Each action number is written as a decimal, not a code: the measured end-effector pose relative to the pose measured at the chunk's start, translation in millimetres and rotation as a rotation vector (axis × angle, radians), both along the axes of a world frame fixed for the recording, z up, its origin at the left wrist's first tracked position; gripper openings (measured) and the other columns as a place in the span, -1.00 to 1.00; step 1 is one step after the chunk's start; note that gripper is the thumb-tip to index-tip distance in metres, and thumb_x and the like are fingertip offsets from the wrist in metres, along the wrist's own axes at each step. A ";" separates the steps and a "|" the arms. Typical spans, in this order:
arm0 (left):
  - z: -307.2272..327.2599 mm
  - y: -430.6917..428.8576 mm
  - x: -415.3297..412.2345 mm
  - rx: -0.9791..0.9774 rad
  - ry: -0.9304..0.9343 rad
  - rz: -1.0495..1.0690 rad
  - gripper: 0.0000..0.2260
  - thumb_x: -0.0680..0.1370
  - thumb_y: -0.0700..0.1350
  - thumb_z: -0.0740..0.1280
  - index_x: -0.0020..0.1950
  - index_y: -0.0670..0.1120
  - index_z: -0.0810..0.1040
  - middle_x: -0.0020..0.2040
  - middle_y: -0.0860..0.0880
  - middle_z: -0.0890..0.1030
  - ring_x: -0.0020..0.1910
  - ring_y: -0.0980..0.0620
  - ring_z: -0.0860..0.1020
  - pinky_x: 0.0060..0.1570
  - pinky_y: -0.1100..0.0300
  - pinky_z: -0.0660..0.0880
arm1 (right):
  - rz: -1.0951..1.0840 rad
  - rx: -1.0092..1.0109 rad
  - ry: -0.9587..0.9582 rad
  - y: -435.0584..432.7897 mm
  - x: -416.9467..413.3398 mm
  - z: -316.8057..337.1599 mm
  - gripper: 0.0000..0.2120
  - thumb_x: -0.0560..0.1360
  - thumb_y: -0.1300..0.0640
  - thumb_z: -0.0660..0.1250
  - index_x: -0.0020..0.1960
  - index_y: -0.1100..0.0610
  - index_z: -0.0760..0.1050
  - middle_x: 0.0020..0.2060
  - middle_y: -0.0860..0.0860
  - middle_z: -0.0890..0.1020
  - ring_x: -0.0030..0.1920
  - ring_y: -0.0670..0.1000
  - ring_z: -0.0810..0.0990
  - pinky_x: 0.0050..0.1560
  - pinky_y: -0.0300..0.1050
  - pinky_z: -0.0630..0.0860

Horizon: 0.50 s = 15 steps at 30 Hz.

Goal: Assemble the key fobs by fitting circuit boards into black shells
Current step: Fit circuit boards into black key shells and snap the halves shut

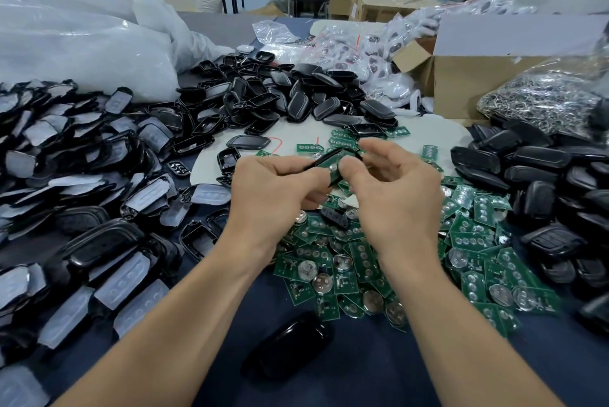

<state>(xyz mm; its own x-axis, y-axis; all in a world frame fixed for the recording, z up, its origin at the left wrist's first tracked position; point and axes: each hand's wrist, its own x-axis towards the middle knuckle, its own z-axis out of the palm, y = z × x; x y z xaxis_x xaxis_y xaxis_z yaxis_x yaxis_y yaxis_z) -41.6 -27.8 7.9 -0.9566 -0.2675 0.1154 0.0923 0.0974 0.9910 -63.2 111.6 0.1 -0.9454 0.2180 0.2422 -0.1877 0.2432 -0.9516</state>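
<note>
Fingers of your left hand pinch a black shell; your right hand pinches a circuit board against it, frame centre, above the loose boards on the counter. Fitting step appears underway. Next, square the board and seat it flush.

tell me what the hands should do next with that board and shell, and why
Probably use the right hand to press the green board down flat into the black shell. The left hand grips the shell tilted above the table, and the right hand pinches the board at the shell's open side. Whether the board is fully seated cannot be told, so a firm press seems the safe step.
</note>
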 end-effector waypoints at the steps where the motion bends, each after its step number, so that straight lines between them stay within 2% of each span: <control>1: 0.0 -0.8 -0.8 -0.004 -0.008 -0.022 -0.93 0.36 -0.14 0.51 -0.24 0.01 0.79 -0.35 -0.10 0.72 -0.38 0.00 0.68 -0.29 0.14 0.67 | 0.059 -0.078 -0.044 -0.2 -1.8 0.1 -0.81 0.47 0.07 0.55 0.08 -0.04 0.70 -0.23 -0.13 0.74 -0.27 -0.17 0.70 -0.15 -0.23 0.65; 2: -0.8 -1.1 -1.2 -0.026 -0.009 -0.039 -0.91 0.36 -0.11 0.49 -0.23 0.05 0.79 -0.34 -0.09 0.72 -0.36 -0.02 0.69 -0.26 0.11 0.69 | 0.105 -0.145 -0.076 -0.2 -3.2 0.6 -0.84 0.49 0.16 0.53 0.05 0.01 0.71 -0.26 -0.05 0.75 -0.33 -0.09 0.70 -0.17 -0.09 0.68; 3: -1.5 -1.2 -1.2 -0.065 -0.006 -0.051 -0.90 0.37 -0.10 0.49 -0.20 0.07 0.79 -0.32 -0.09 0.73 -0.34 -0.07 0.70 -0.22 0.03 0.71 | 0.131 -0.198 -0.091 0.7 -4.1 1.2 -0.86 0.49 0.24 0.52 0.01 0.05 0.71 -0.29 0.01 0.74 -0.37 -0.02 0.68 -0.22 -0.05 0.66; 5: -2.2 -0.6 0.1 -0.151 -0.001 -0.085 -0.89 0.40 -0.09 0.50 -0.13 0.09 0.78 -0.27 -0.10 0.74 -0.26 -0.21 0.70 -0.15 -0.15 0.70 | 0.150 -0.273 -0.115 4.1 -5.4 2.6 -0.83 0.47 0.33 0.52 -0.07 0.08 0.70 -0.33 0.06 0.73 -0.42 0.01 0.64 -0.29 -0.12 0.60; 6: -2.6 -0.4 0.4 -0.170 -0.008 -0.104 -0.87 0.41 -0.12 0.52 -0.11 0.08 0.78 -0.25 -0.10 0.75 -0.27 -0.20 0.70 -0.14 -0.17 0.69 | 0.160 -0.300 -0.125 5.9 -5.7 3.2 -0.81 0.45 0.36 0.52 -0.10 0.08 0.69 -0.34 0.07 0.73 -0.43 0.01 0.62 -0.32 -0.15 0.59; 9: -2.4 -1.7 0.0 -0.127 -0.044 -0.108 -0.83 0.43 -0.27 0.55 -0.13 0.01 0.79 -0.28 -0.08 0.74 -0.32 -0.03 0.70 -0.20 0.03 0.69 | 0.199 -0.348 -0.139 7.8 -5.1 4.2 -0.81 0.43 0.40 0.53 -0.11 0.12 0.70 -0.35 0.10 0.73 -0.44 0.03 0.62 -0.36 -0.19 0.57; 13: -0.7 -3.5 0.5 -0.037 -0.062 -0.068 -0.79 0.43 -0.36 0.54 -0.21 -0.04 0.78 -0.31 -0.13 0.73 -0.37 -0.05 0.70 -0.26 0.07 0.70 | 0.262 -0.354 -0.137 6.1 -6.1 4.5 -0.83 0.45 0.37 0.52 -0.07 0.12 0.69 -0.33 0.10 0.73 -0.43 0.03 0.61 -0.31 -0.17 0.57; 15: -0.9 -2.9 0.3 -0.022 -0.067 -0.063 -0.80 0.45 -0.36 0.54 -0.15 -0.05 0.77 -0.30 -0.13 0.73 -0.36 -0.04 0.70 -0.28 0.12 0.68 | 0.278 -0.358 -0.138 5.2 -5.9 4.5 -0.83 0.47 0.37 0.50 -0.04 0.14 0.68 -0.35 0.09 0.72 -0.43 0.02 0.62 -0.33 -0.18 0.57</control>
<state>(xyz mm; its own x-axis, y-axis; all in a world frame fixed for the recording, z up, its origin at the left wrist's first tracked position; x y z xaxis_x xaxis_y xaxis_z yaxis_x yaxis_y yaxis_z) -41.3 -30.7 7.0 -0.9772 -0.2049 0.0561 0.0328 0.1152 0.9928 -69.0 116.9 4.6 -0.9978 -0.0010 0.0663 -0.0654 -0.1466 -0.9870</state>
